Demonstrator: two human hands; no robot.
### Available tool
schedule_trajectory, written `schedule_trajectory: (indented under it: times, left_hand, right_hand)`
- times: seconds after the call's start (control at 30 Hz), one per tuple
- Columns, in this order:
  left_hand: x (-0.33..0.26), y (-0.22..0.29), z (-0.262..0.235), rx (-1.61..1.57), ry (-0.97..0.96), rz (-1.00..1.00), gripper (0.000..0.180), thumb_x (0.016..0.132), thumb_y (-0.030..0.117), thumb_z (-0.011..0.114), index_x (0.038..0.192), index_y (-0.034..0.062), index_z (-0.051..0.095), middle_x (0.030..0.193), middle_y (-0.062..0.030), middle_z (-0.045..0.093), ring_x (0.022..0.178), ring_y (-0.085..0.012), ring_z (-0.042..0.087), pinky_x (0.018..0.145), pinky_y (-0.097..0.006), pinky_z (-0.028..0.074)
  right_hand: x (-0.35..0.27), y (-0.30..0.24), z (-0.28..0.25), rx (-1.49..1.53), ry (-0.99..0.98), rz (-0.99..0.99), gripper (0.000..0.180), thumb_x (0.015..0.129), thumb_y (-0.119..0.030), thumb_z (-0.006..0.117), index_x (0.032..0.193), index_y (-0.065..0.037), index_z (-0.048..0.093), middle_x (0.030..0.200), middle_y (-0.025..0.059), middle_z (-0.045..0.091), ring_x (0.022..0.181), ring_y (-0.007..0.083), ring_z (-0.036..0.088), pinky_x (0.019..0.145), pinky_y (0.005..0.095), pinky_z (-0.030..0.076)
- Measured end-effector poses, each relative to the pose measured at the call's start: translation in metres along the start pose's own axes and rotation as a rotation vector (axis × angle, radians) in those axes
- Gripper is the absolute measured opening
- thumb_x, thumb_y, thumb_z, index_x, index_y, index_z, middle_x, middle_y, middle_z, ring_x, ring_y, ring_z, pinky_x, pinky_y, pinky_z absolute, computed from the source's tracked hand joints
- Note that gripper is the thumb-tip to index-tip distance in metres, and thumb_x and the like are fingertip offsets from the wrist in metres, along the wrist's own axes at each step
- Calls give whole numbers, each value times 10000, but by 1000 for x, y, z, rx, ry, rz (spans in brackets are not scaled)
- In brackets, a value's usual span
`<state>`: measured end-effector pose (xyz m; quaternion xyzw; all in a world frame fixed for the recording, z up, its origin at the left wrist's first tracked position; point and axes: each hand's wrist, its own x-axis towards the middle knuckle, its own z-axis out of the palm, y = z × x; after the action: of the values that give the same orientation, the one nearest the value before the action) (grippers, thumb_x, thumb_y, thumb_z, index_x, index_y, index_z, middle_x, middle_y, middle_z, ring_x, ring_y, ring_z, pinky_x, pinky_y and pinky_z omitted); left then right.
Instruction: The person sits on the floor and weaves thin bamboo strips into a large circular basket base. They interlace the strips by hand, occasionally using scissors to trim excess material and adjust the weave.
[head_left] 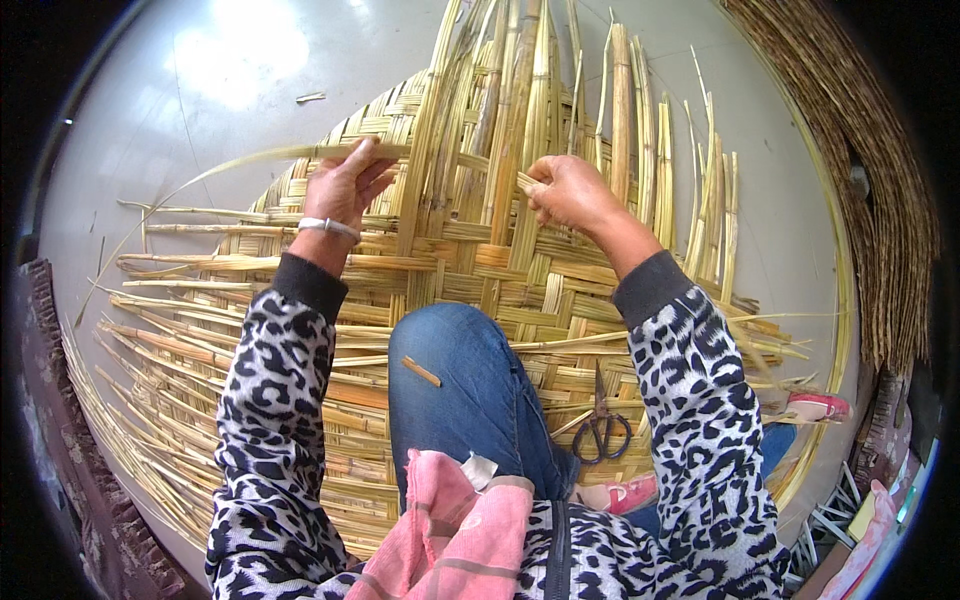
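At upper centre of the frame, the left hand pinches a long pale reed strip that arcs away toward the left edge. The right hand is closed around a strip end above the woven mat on the floor. Scissors lie on the mat at lower right, beside the denim knee.

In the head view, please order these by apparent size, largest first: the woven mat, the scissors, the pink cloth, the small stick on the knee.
1. Woven mat, far the largest.
2. Pink cloth, though it lies nearer the camera, so its look may flatter it.
3. Scissors.
4. Small stick on the knee, smallest.
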<state>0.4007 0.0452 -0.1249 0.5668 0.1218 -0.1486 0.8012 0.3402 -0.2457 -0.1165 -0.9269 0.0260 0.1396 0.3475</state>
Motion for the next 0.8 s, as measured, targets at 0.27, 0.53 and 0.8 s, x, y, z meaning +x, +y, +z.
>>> schedule_trajectory:
  times: [0.27, 0.53, 0.8]
  left_hand:
    - [-23, -16, -40, 136, 177, -196, 173, 930, 170, 664, 1018, 22, 650, 901, -88, 699, 825, -198, 721, 593, -246, 602]
    - [-20, -41, -50, 38, 262, -208, 192, 922, 156, 670, 1052, 38, 595, 968, -88, 668, 878, -235, 715, 603, -271, 608]
    - [-15, -45, -45, -43, 346, -233, 244, 963, 258, 602, 1080, 79, 482, 907, -113, 632, 699, -250, 684, 474, -324, 522]
  right_hand:
    - [-23, -13, 6, -408, -227, 120, 280, 910, -325, 611, 975, -68, 702, 963, 152, 699, 917, 338, 657, 822, 468, 511]
    - [-19, -4, 15, -505, -177, 59, 280, 877, -335, 602, 936, -78, 697, 956, 187, 684, 930, 381, 645, 802, 497, 505]
    - [-22, 6, 20, -440, -81, -41, 374, 869, -418, 582, 868, -56, 673, 881, 212, 666, 846, 397, 632, 733, 502, 482]
